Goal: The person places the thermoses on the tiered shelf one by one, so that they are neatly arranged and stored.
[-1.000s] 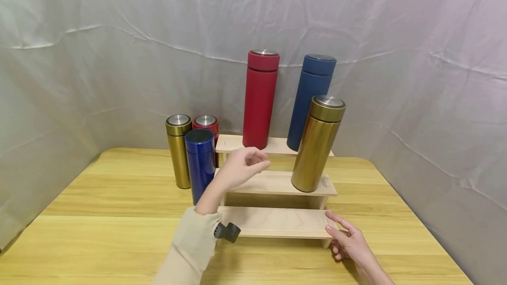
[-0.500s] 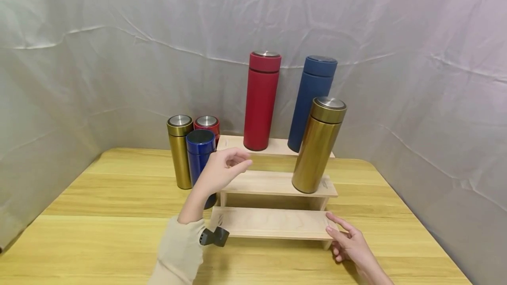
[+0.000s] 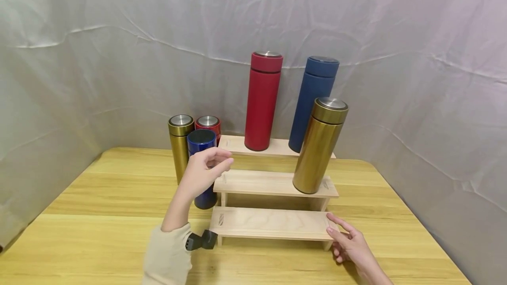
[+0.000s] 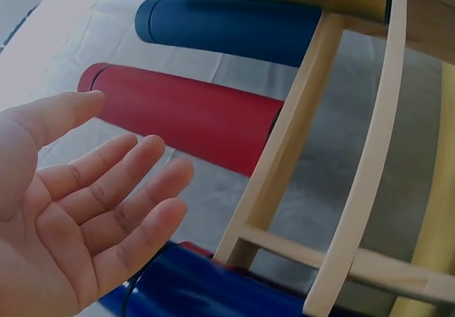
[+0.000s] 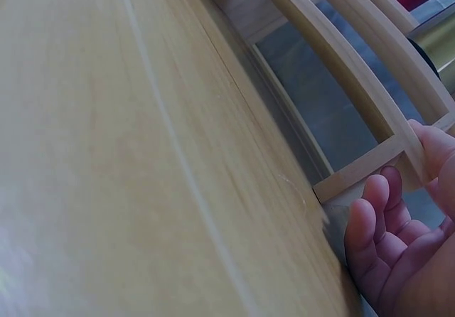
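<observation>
My left hand (image 3: 200, 173) hovers with nothing in it in front of the short blue thermos (image 3: 205, 199), its fingers loosely bent. In the left wrist view its palm and spread fingers show plainly. My right hand (image 3: 350, 243) holds the right end of the lowest step of a three-step wooden display stand (image 3: 273, 223); some fingers curl beside the stand's leg in the right wrist view. A tall red thermos (image 3: 263, 100) and a tall blue thermos (image 3: 310, 100) stand on the top step. On the middle step's right end stands a gold thermos (image 3: 318, 153), partly covering the blue one.
Left of the stand, another gold thermos (image 3: 180, 148) and a short red thermos (image 3: 208, 122) stand on the wood-grain table (image 3: 99, 232), behind the short blue one. Grey cloth (image 3: 119, 78) hangs around the table's back and sides.
My left hand has moved left, from over the middle step to in front of the short blue thermos. My right hand has stayed on the stand's end.
</observation>
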`<state>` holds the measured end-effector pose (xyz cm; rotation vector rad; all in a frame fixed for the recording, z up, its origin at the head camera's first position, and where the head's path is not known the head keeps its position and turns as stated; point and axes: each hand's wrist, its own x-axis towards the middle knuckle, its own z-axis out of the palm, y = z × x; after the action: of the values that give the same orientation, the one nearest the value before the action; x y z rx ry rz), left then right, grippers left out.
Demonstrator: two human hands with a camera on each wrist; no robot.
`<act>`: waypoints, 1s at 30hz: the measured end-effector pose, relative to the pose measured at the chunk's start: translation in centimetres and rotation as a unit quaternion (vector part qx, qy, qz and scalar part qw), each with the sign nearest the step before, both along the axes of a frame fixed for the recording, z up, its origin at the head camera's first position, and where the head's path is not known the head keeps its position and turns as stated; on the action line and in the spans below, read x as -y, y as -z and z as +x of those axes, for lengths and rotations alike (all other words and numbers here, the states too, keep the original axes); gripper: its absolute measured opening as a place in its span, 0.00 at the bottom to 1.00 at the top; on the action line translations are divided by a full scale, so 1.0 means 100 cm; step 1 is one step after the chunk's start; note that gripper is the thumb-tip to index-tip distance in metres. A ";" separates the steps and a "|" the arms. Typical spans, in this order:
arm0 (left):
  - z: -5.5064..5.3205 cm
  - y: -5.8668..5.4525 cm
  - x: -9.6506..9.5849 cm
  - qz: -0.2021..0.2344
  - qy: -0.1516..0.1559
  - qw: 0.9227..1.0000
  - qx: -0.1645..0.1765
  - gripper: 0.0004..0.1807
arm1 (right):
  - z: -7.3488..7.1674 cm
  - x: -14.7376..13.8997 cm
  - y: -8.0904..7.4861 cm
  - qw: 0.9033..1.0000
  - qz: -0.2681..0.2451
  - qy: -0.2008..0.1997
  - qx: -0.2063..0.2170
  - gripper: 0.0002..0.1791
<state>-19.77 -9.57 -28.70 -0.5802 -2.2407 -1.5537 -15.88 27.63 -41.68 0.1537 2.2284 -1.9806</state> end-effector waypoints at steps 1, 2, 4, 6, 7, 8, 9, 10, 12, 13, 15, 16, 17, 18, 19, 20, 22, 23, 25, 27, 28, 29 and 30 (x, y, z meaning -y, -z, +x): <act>0.001 0.000 0.002 0.000 -0.007 1.000 -0.005 0.10 | 0.000 0.000 0.000 1.000 0.000 0.001 0.001 0.16; 0.001 0.000 0.004 -0.001 -0.015 1.000 -0.011 0.09 | 0.000 0.000 0.000 1.000 0.000 0.001 0.002 0.16; 0.002 0.000 0.008 0.003 -0.029 0.999 -0.017 0.09 | 0.000 0.000 0.000 1.000 -0.001 0.003 0.002 0.16; 0.004 0.000 0.012 0.009 -0.045 0.999 -0.021 0.10 | 0.000 0.001 0.000 1.000 -0.001 0.004 0.002 0.16; 0.005 -0.001 0.014 0.013 -0.054 0.998 -0.022 0.10 | 0.000 0.001 0.000 1.000 -0.001 0.004 0.001 0.16; 0.005 -0.001 0.017 0.017 -0.061 0.998 -0.023 0.10 | 0.000 0.001 0.000 1.000 -0.002 0.003 0.000 0.16; 0.006 -0.001 0.019 0.021 -0.067 0.997 -0.025 0.10 | 0.000 0.001 0.000 1.000 -0.002 0.003 0.000 0.16; 0.007 -0.001 0.021 0.024 -0.075 0.997 -0.028 0.10 | 0.000 0.001 -0.001 1.000 -0.002 0.004 -0.001 0.16; 0.008 -0.001 0.026 0.035 -0.091 0.995 -0.034 0.11 | 0.000 0.001 -0.001 1.000 -0.001 0.003 -0.001 0.16; 0.008 -0.001 0.028 0.041 -0.101 0.993 -0.038 0.11 | 0.000 0.001 -0.001 1.000 -0.002 0.003 -0.001 0.16; 0.008 -0.001 0.031 0.061 -0.122 0.990 -0.045 0.11 | 0.000 0.001 0.000 1.000 -0.002 0.004 -0.001 0.16; 0.008 -0.001 0.032 0.070 -0.133 0.987 -0.049 0.11 | 0.000 0.000 0.000 1.000 -0.002 0.004 -0.001 0.16; 0.008 -0.001 0.033 0.077 -0.148 0.985 -0.052 0.12 | 0.000 0.000 0.000 1.000 -0.002 0.004 -0.002 0.16; 0.007 -0.001 0.034 0.081 -0.163 0.982 -0.056 0.13 | 0.000 0.000 0.000 1.000 -0.001 0.004 -0.003 0.16; 0.007 0.000 0.035 0.087 -0.177 0.979 -0.058 0.14 | -0.001 0.000 0.000 1.000 -0.001 0.004 -0.004 0.16; 0.006 0.000 0.036 0.091 -0.189 0.976 -0.061 0.16 | -0.001 0.000 0.000 1.000 -0.001 0.004 -0.004 0.16; 0.004 0.002 0.037 0.091 -0.210 0.971 -0.061 0.20 | -0.001 0.000 0.000 1.000 -0.001 0.005 -0.005 0.16; 0.003 0.003 0.038 0.089 -0.218 0.970 -0.061 0.22 | -0.001 0.000 0.000 1.000 -0.001 0.005 -0.005 0.16; 0.000 0.005 0.039 0.089 -0.222 0.969 -0.061 0.26 | -0.001 0.000 0.000 1.000 -0.001 0.006 -0.004 0.16; -0.002 0.007 0.040 0.090 -0.219 0.970 -0.059 0.29 | -0.001 0.000 0.000 1.000 -0.002 0.005 -0.004 0.16; -0.003 0.008 0.041 0.091 -0.217 0.970 -0.058 0.31 | -0.001 0.000 0.000 1.000 -0.002 0.005 -0.004 0.16; -0.004 0.009 0.042 0.094 -0.213 0.971 -0.057 0.32 | -0.001 0.000 0.001 1.000 -0.002 0.003 -0.004 0.16; -0.005 0.010 0.042 0.097 -0.209 0.972 -0.054 0.33 | -0.001 0.000 0.001 1.000 -0.002 0.003 -0.003 0.17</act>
<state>-20.24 -13.81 -29.73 -0.1200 -1.9418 -1.4556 -15.95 27.64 -41.75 0.1532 2.2296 -1.9915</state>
